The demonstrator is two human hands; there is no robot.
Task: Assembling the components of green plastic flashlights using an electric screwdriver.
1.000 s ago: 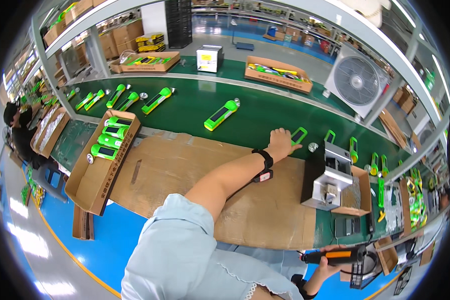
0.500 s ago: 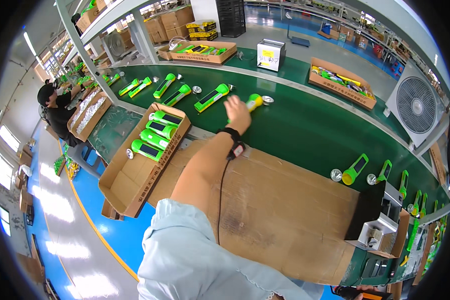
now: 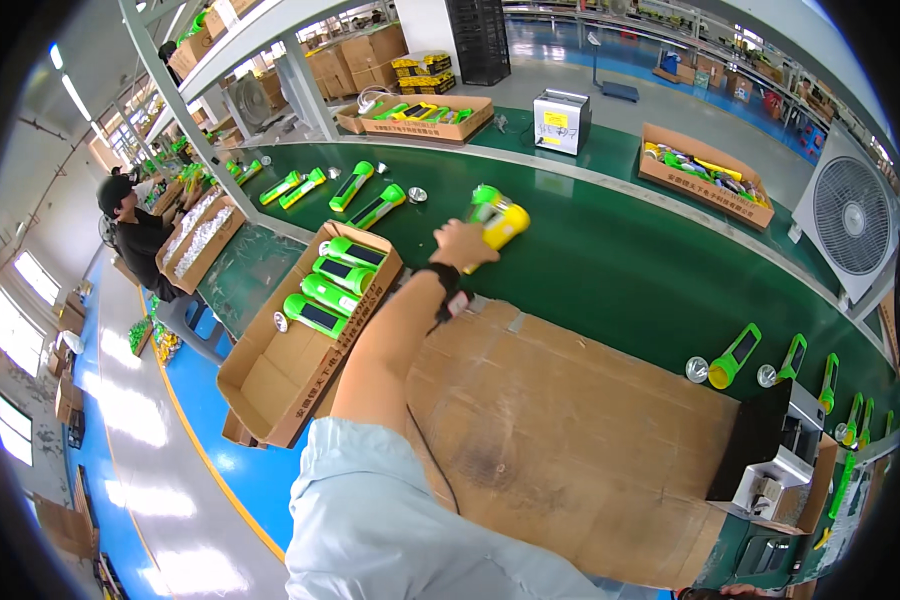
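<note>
My left hand (image 3: 459,245), with a black strap and cable at its wrist, grips a green-and-yellow flashlight (image 3: 505,226) above the green belt (image 3: 590,262). Motion blurs it, and I cannot tell whether a second flashlight is in the same grasp. Left of this hand, green flashlights (image 3: 378,207) lie on the belt, some with loose silver reflectors (image 3: 417,195) beside them. Closer to me, an open cardboard box (image 3: 260,375) holds several green flashlights (image 3: 316,314) at its far end. Only a sliver of my right hand (image 3: 740,591) shows at the bottom edge; its fingers are hidden.
A cardboard sheet (image 3: 560,430) covers the bench before me. A black-and-silver device (image 3: 775,462) stands at its right, near more flashlights (image 3: 735,357). Across the belt are a boxy white device (image 3: 562,121), parts boxes (image 3: 707,176) and a fan (image 3: 852,218). A person (image 3: 135,225) sits far left.
My left hand has closed on a flashlight and lifted it off the belt. The view has shifted slightly. My right hand, earlier around a black-and-orange tool, has mostly dropped out of the picture.
</note>
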